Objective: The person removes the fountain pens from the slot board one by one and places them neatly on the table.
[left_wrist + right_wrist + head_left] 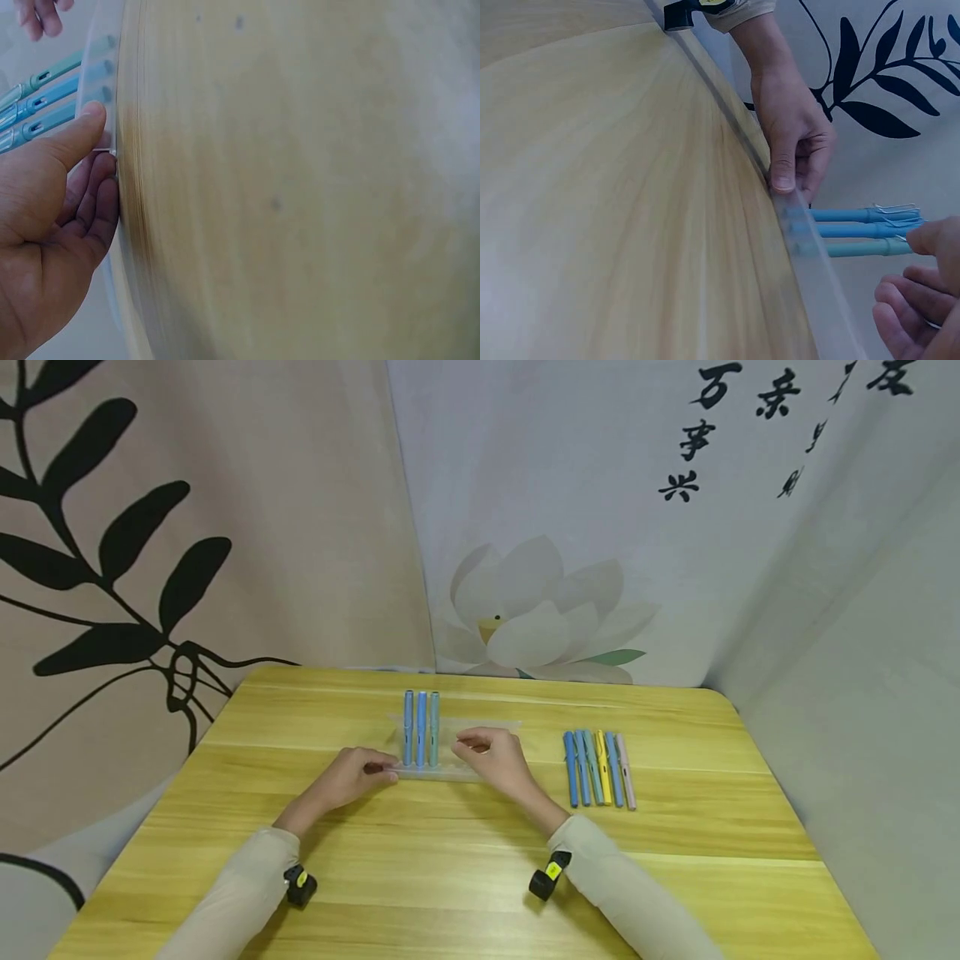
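A clear plastic pen stand (457, 772) is on the table. Upright in its left part are three capped pens: a blue one (408, 727), a brighter blue one (422, 728) and a pale green one (434, 728). My left hand (356, 774) pinches the stand's left front corner, thumb over the front wall in the left wrist view. Just right of the green pen, my right hand (495, 758) hovers over the stand with loosely bent fingers and nothing between them. In the right wrist view its fingers (911, 300) are near the pens' clip ends.
Right of the stand, several pens lie side by side on the wooden table (420, 877), among them a blue pen (572, 768), a yellow pen (603, 767) and a pink pen (626, 772). Printed cloth (315, 510) hangs behind the table.
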`<action>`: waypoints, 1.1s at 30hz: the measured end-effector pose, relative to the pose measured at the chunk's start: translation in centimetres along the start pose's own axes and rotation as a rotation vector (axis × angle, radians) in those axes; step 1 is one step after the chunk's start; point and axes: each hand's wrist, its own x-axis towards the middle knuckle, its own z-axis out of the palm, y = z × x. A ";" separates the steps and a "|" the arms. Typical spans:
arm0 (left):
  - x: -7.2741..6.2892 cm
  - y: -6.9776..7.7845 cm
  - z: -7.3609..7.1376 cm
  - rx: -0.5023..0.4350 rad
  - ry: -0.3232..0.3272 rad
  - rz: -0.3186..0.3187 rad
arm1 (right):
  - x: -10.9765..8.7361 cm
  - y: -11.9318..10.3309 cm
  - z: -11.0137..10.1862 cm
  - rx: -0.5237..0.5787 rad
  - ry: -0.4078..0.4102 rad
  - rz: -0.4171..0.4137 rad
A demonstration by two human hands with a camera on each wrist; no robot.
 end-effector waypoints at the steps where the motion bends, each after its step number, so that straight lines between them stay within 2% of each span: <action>1: 0.0 0.0 0.0 -0.001 0.002 -0.003 | 0.2 0.0 0.3 0.005 0.004 0.004; 16: 0.1 0.1 -0.1 -0.007 0.005 -0.010 | 2.2 -0.5 3.9 0.027 0.069 0.090; 24: 0.1 0.0 0.0 0.001 0.009 -0.001 | 2.4 -0.5 4.4 -0.006 0.090 0.106; 33: 0.1 0.0 0.0 0.003 0.013 -0.013 | 2.5 -0.5 4.5 -0.010 0.076 0.078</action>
